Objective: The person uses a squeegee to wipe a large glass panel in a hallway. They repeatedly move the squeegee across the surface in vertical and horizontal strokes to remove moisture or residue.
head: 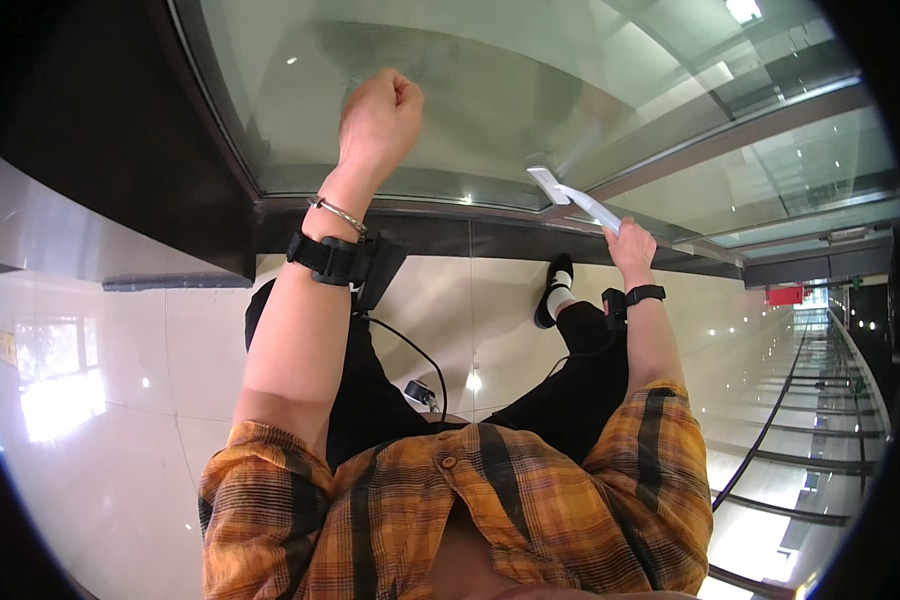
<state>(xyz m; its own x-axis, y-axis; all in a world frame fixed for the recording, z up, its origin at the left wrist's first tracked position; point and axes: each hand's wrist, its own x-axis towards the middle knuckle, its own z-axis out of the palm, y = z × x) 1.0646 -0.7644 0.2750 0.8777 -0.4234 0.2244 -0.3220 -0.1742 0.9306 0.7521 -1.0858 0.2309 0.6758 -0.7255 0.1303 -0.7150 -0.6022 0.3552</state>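
My left hand (382,116) is raised before a glass pane (487,112), its fingers curled into a fist. Nothing shows in the fist, though its inner side is turned away from view. Cloudy marks lie on the glass around it. In my right hand (633,246) is the handle of a white squeegee-like tool (589,204). Its flat head points away from me, close to the lower right corner of the pane. Whether the head touches the glass I cannot tell.
A dark metal frame (390,204) borders the pane, above a black base strip (442,238). Glossy tiles (450,300) cover the floor under my feet. At left stands a dark panel (120,150). A railing (765,427) runs along the right. A cable (420,349) hangs by my left wrist.
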